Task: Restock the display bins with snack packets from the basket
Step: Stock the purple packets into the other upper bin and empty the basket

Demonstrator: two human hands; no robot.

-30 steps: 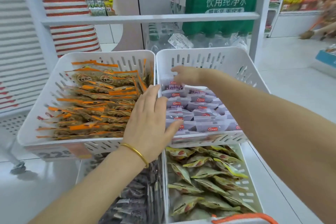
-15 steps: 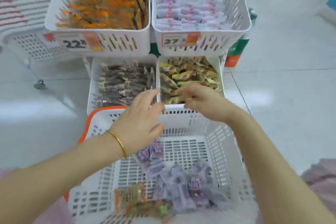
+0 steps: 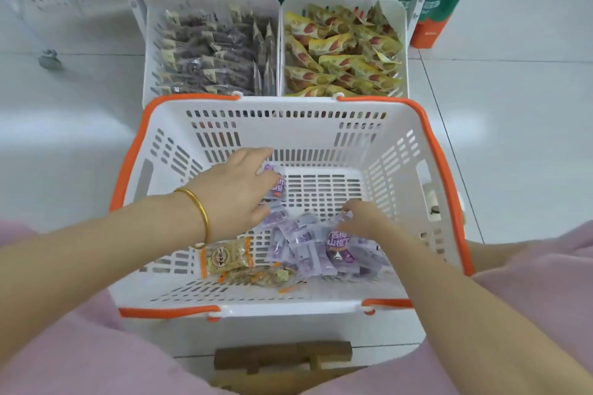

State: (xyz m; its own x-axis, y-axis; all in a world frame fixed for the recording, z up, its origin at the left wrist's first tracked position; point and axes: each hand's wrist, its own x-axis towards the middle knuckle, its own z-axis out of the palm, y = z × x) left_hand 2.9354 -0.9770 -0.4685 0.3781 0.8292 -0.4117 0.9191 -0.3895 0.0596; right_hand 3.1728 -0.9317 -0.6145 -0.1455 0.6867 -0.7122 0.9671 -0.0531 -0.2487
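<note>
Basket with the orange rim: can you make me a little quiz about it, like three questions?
1. True or false: the left hand and the right hand are both down inside the basket.
2. Most packets in the basket are: A purple, B green, C red.
3. Fill in: the left wrist wears a gold ____.
Key: 1 true. 2 A, the purple packets outnumber the few orange-edged packets. 3 bangle.
</note>
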